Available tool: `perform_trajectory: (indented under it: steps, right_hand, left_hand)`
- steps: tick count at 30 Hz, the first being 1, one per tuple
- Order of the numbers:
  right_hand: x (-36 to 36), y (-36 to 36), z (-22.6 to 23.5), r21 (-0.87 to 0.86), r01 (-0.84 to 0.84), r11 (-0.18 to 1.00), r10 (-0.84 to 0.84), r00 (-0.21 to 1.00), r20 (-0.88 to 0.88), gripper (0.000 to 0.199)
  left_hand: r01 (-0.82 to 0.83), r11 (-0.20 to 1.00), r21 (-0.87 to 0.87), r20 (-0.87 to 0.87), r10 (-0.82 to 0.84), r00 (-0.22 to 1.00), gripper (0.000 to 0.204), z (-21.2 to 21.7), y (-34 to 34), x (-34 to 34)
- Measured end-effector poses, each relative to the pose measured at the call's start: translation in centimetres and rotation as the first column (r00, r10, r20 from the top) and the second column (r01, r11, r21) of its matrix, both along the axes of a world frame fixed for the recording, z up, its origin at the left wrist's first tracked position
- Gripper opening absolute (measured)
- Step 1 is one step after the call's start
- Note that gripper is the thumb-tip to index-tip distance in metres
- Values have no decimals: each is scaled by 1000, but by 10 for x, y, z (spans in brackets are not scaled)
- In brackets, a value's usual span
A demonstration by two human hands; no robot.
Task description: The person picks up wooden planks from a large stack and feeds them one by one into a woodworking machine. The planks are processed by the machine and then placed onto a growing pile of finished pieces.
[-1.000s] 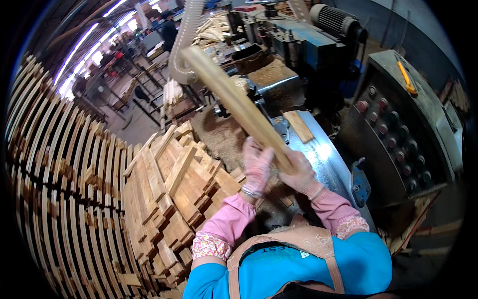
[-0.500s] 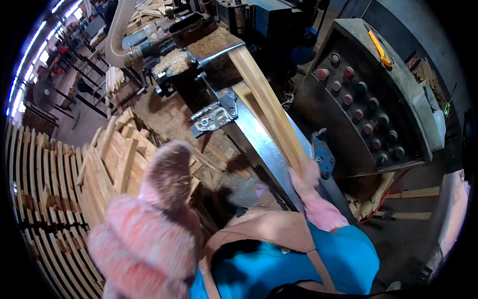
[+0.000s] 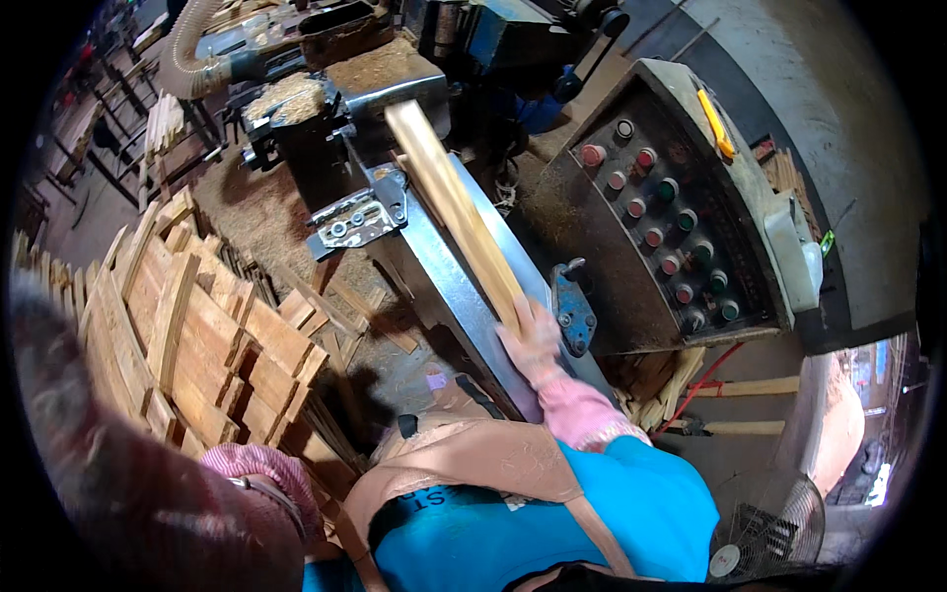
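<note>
My right hand, in a pink sleeve, grips the near end of a long wooden strip. The strip slants away over the shiny metal bed of a machine, its far end in front of a curved metal guard. Part of another wood piece shows along its left side. My left hand is at the far left, close to the camera, dark and smeared by motion; its fingers cannot be made out. Beyond it lies a pile of short wooden boards.
A control panel with several coloured buttons stands at the right, a yellow knife on top. A blue clamp bracket sits beside the bed. Sawdust covers parts of the machine near a ribbed hose. A fan is at lower right.
My left hand has swung from the centre-left to the far left edge. The strip's far end has shifted left across the guard's front, still in my right hand. The whole view has turned somewhat.
</note>
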State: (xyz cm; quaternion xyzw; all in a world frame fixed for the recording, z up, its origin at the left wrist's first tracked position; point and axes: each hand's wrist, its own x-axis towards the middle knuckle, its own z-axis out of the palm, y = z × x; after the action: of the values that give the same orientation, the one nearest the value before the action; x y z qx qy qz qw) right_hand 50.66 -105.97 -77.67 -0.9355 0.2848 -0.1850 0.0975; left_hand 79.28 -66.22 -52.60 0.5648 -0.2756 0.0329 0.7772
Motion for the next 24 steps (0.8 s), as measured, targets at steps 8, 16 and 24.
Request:
perform_trajectory:
  steps: [8,16,24]
  right_hand:
    - [-78,28,28,-104,-15,994,6,996,-89,42]
    - [53,-21,-1,-103,-182,978,171,980,-106,33]
    - [190,-54,-19,-216,-183,959,180,983,-36,17]
  left_hand:
    - [-33,999,12,-57,33,998,49,-21,-1,24]
    - [-197,978,73,-40,200,979,53,-2,29,19]
    - [-607,457,650,305,575,759,64,40,7,93]
